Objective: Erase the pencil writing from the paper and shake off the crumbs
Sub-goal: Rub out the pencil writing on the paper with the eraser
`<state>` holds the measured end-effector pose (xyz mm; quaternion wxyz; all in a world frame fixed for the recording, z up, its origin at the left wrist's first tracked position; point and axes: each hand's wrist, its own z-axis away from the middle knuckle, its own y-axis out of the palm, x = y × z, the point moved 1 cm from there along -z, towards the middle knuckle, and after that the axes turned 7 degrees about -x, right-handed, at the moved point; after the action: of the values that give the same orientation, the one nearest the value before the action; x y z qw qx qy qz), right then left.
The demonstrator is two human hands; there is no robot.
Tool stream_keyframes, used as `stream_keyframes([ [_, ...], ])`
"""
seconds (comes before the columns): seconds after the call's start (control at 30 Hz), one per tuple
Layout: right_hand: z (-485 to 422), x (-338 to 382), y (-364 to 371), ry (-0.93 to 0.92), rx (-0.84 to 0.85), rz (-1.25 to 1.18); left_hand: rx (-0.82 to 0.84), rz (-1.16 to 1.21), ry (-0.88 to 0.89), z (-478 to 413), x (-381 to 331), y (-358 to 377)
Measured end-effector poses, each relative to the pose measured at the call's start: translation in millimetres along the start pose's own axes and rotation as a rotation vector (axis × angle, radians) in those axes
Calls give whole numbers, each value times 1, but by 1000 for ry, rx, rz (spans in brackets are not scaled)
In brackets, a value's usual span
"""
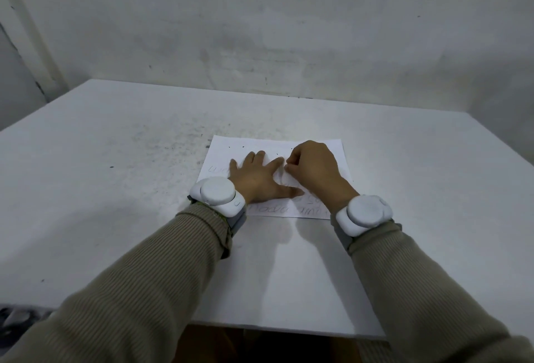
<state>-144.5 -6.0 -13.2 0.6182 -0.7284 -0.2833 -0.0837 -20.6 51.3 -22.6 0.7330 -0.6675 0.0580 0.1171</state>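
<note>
A white sheet of paper (228, 150) lies flat on the white table (115, 189), with faint pencil writing along its left and near edges. My left hand (257, 177) presses flat on the sheet, fingers spread. My right hand (313, 167) sits just right of it over the paper's middle, fingers curled as if pinching something small against the sheet. The thing in its fingers is hidden, so I cannot tell that it is an eraser. Dark crumbs (242, 147) dot the far part of the paper.
Dark specks and smudges (173, 142) spread over the table left of and beyond the paper. A grey wall (260, 30) stands right behind the table's far edge. The near table edge runs just below my forearms.
</note>
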Motion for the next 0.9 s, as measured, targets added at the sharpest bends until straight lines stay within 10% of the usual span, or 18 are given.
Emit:
stream_keyframes([
  [0.9,7,-22,-26,-15,81,115,-45,-33,19,-7,5,7],
])
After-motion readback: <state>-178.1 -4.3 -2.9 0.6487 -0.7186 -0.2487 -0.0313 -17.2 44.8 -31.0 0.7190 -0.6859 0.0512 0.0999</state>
